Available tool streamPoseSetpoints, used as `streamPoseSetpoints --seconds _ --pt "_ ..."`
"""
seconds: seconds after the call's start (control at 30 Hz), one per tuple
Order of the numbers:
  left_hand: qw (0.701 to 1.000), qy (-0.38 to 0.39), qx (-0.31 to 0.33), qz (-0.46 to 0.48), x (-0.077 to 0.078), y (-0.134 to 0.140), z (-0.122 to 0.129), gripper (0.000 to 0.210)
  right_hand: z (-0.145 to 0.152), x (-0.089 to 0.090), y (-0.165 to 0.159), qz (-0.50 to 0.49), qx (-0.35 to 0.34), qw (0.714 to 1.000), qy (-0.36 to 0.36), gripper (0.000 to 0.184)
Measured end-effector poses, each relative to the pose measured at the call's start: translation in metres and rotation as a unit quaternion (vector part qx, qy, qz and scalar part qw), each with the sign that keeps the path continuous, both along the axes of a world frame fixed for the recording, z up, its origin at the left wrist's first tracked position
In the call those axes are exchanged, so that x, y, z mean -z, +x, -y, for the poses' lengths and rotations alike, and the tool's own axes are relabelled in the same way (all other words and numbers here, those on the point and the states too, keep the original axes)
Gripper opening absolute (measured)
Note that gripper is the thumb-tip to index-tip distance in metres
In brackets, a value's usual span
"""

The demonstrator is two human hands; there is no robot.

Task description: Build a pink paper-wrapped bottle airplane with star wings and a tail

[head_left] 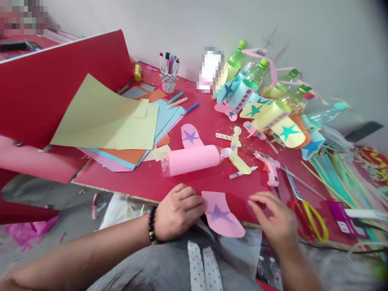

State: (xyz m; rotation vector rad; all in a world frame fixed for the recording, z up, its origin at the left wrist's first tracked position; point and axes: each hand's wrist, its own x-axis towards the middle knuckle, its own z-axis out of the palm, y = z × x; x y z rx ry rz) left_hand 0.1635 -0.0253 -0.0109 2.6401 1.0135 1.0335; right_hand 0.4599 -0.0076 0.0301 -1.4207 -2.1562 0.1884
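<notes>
My left hand (pixel 183 212) is closed on the left edge of a pink paper wing (pixel 235 228) with a purple star, held at the table's front edge. To the right of the wing is my right hand (pixel 274 220), slightly blurred, its fingers loosely curled and nothing visible in them. Behind the wing a plastic bottle wrapped in pink paper (pixel 194 160) lies on its side, its neck pointing right. Another pink wing with a purple star (pixel 190 136) shows behind the bottle. Yellow paper cutouts (pixel 237 143) and a marker (pixel 242 173) lie by the bottle neck.
A pink glue gun (pixel 270 167) and scissors (pixel 307 218) lie on the red table's right side. Decorated bottles (pixel 256 76) stand behind them, strips (pixel 342 169) beside them. Stacked paper sheets (pixel 106 117) cover the left, near a cup of markers (pixel 168 79).
</notes>
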Motion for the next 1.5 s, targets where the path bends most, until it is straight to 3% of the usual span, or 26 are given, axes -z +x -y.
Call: streamPoseSetpoints --seconds 0.13,0.33,0.6,0.77,0.87,0.93,1.0,1.07,1.27,1.5 --pt "0.998 -0.003 -0.003 0.064 -0.002 -0.002 0.001 0.017 0.022 0.004 -0.028 -0.016 -0.056 0.998 -0.007 0.009" --pt "0.993 0.010 -0.004 0.121 -0.009 -0.003 0.005 0.020 0.025 0.010 -0.045 -0.065 -0.116 0.991 -0.005 0.019" --pt "0.992 0.043 -0.017 0.121 -0.020 -0.005 0.007 0.018 0.022 0.000 -0.056 -0.086 -0.179 0.980 -0.013 0.023" --pt "0.993 0.063 -0.002 0.099 -0.038 -0.017 -0.003 0.032 0.013 -0.007 -0.049 -0.087 -0.176 0.979 0.046 0.020" --pt "0.994 0.044 -0.091 0.040 -0.054 -0.030 -0.023 0.049 0.004 -0.013 -0.043 -0.089 -0.172 0.979 0.063 0.014" --pt "0.985 0.009 -0.170 -0.027 -0.059 -0.036 -0.038 0.048 -0.002 -0.016 -0.040 -0.095 -0.171 0.979 0.059 0.013" --pt "0.976 -0.018 -0.205 -0.076 -0.057 -0.039 -0.048 0.042 -0.008 -0.017 -0.037 -0.105 -0.169 0.979 0.052 0.015" --pt "0.976 -0.024 -0.199 -0.091 -0.051 -0.037 -0.051 0.036 -0.015 -0.018 -0.037 -0.114 -0.175 0.977 0.049 0.016" --pt "0.983 -0.016 -0.178 -0.046 -0.033 -0.031 -0.034 0.032 -0.033 -0.021 -0.039 -0.133 -0.224 0.965 0.026 0.015" --pt "0.977 -0.038 -0.197 -0.076 -0.048 -0.027 -0.043 0.019 -0.040 -0.024 -0.034 -0.138 -0.245 0.960 -0.010 0.018"
